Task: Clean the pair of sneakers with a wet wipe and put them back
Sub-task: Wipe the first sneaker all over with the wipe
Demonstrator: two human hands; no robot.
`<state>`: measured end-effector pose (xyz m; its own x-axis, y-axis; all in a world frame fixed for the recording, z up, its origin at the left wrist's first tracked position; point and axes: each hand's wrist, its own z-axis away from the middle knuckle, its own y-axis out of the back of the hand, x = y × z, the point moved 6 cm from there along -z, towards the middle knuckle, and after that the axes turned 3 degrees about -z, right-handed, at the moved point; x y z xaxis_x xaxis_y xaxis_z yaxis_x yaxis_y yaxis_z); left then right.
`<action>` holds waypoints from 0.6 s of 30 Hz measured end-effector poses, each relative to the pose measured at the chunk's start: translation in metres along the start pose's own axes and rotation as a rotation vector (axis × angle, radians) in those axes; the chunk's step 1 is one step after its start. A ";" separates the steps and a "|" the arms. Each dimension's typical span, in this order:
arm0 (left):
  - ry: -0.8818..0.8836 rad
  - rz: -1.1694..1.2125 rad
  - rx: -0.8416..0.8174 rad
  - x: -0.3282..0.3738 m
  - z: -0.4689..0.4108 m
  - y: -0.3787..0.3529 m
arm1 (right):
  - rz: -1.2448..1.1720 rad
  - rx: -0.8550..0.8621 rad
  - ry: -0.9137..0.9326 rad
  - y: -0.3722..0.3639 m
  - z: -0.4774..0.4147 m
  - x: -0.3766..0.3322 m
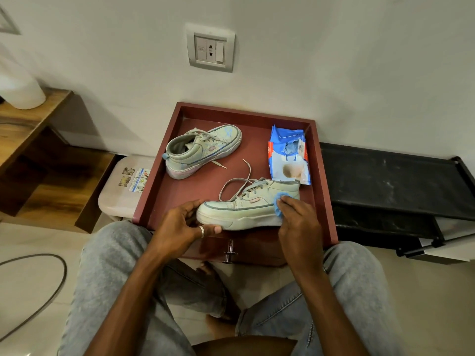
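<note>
Two pale mint sneakers lie in a dark red drawer tray (154, 181). The near sneaker (241, 209) stands on its sole at the tray's front, toe to the left, laces loose. My left hand (182, 227) grips its toe and sole. My right hand (298, 224) presses a crumpled blue wet wipe (279, 204) against the sneaker's heel side. The far sneaker (203, 150) rests at the tray's back left, toe pointing right and away. An opened blue and white wet wipe pack (289, 155) lies at the tray's back right.
The tray sits against a white wall with a socket plate (211, 48). A black shoe rack (393, 181) lies to the right, a wooden shelf unit (33, 140) and a beige plastic stool (120, 186) to the left. My knees in grey jeans flank the tray's front; a cable (43, 296) curves on the floor.
</note>
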<state>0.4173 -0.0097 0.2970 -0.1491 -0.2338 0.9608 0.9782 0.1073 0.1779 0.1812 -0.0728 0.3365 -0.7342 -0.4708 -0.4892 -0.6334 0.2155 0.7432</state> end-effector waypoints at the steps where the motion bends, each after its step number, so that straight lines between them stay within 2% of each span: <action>1: 0.001 -0.003 0.000 0.001 0.000 0.000 | 0.011 0.004 -0.028 0.003 -0.002 0.008; 8: 0.004 -0.036 0.000 0.003 -0.001 0.000 | -0.115 0.101 -0.257 0.010 -0.010 0.039; 18: -0.012 -0.120 0.002 0.008 -0.001 0.000 | -0.095 0.090 -0.337 0.012 -0.009 0.042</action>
<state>0.4166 -0.0126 0.3048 -0.2667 -0.2339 0.9350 0.9530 0.0810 0.2921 0.1455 -0.0975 0.3290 -0.7007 -0.1873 -0.6885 -0.7109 0.2654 0.6513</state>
